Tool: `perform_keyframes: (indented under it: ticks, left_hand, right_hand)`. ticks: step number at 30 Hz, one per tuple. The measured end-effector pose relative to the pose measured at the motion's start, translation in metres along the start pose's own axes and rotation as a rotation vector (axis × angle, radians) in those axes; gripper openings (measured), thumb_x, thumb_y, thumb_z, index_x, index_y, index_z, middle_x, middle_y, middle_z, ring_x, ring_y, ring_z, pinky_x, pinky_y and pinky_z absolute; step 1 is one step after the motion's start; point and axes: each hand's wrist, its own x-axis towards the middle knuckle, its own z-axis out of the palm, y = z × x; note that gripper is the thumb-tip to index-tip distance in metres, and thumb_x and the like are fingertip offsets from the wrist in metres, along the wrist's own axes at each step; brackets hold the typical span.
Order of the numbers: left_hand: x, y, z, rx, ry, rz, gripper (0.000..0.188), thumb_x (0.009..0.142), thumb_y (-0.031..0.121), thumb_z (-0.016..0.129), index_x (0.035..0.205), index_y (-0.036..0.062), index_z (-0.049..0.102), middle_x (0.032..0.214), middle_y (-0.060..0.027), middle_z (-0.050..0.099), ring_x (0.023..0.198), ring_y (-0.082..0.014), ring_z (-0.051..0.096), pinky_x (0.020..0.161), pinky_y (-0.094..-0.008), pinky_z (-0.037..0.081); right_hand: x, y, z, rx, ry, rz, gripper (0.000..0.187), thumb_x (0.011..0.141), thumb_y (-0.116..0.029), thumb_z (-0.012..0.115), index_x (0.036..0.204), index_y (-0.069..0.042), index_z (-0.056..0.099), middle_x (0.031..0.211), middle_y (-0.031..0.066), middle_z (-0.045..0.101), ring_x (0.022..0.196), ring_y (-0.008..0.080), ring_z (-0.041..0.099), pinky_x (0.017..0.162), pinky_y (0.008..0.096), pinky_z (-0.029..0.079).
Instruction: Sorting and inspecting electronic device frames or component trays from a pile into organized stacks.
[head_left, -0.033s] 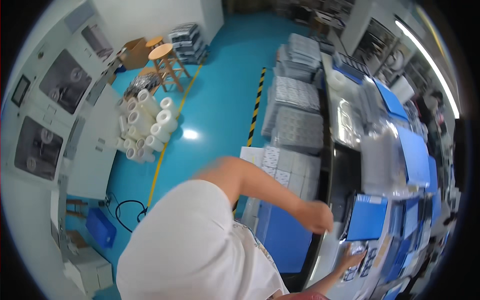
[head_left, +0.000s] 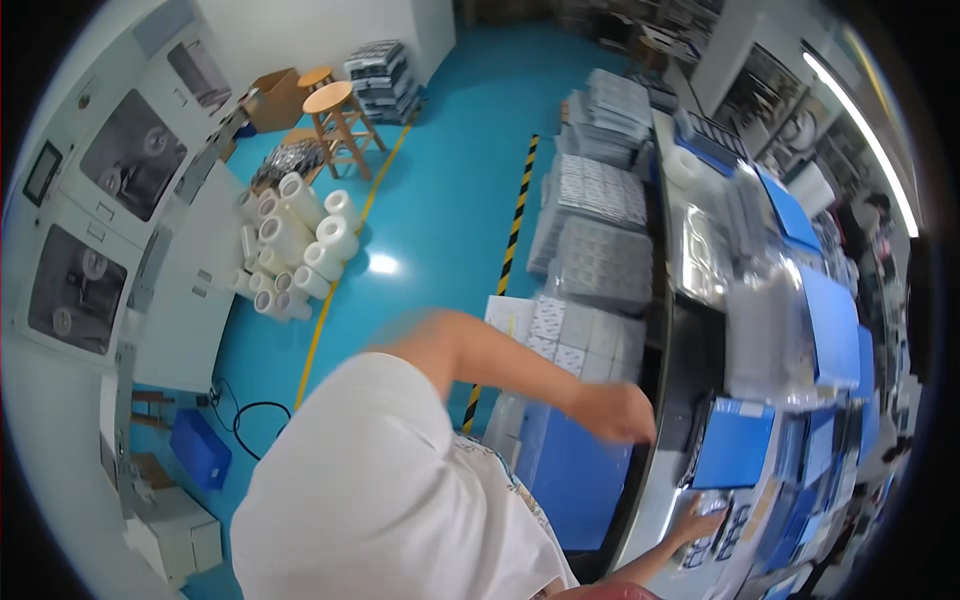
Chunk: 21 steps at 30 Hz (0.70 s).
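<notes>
My left hand (head_left: 618, 412) is closed, its fingertips curled under. It hangs over the near edge of the workbench (head_left: 640, 535), beside a blue board (head_left: 575, 470) on a stack, and whatever its fingers hold is hidden. Lower on the bench, my right hand (head_left: 700, 522) reaches over a clear plastic tray (head_left: 697, 553) with its fingers stretched out and touching it. Small dark parts (head_left: 733, 530) lie in a row right beside that hand. Just beyond them a blue folder-like panel (head_left: 735, 444) lies tilted on a stack.
Stacked clear blister trays (head_left: 602, 262) line the bench's left side. More blue sheets (head_left: 830, 330) and trays cover its far side. Across the blue floor stand white rolls (head_left: 300, 245), a wooden stool (head_left: 330, 100), a blue bin (head_left: 200, 448) and pale machines (head_left: 130, 160).
My left hand has shifted a little to the left and away from the bench, still closed. The right hand stays at the clear tray.
</notes>
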Motion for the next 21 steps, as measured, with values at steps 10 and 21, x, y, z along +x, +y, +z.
perform_keyframes:
  ticks: [10,21]
  left_hand:
    - [-0.531,-0.025,-0.282,0.573,0.285,-1.638,0.019,0.079,0.019,0.060,0.082,0.0020,0.069,0.083,-0.0245,0.067,0.078,-0.0410,0.065,0.071,-0.0509,0.050]
    - [-0.640,-0.069,-0.378,0.318,0.235,-1.737,0.028,0.085,0.028,0.055,0.079,0.0063,0.071,0.085,-0.0220,0.069,0.082,-0.0412,0.065,0.073,-0.0513,0.051]
  right_hand:
    - [-0.009,-0.515,-0.101,0.973,-0.142,-0.076,0.046,0.085,0.008,0.058,0.129,0.001,0.046,0.130,0.0119,0.051,0.086,0.0193,0.057,0.068,0.0266,0.046]
    - [-0.096,-0.889,-0.045,0.953,-1.559,-0.850,0.086,0.084,-0.016,0.074,0.151,-0.007,0.021,0.120,0.0203,0.059,0.077,0.0258,0.066,0.072,0.0397,0.052]
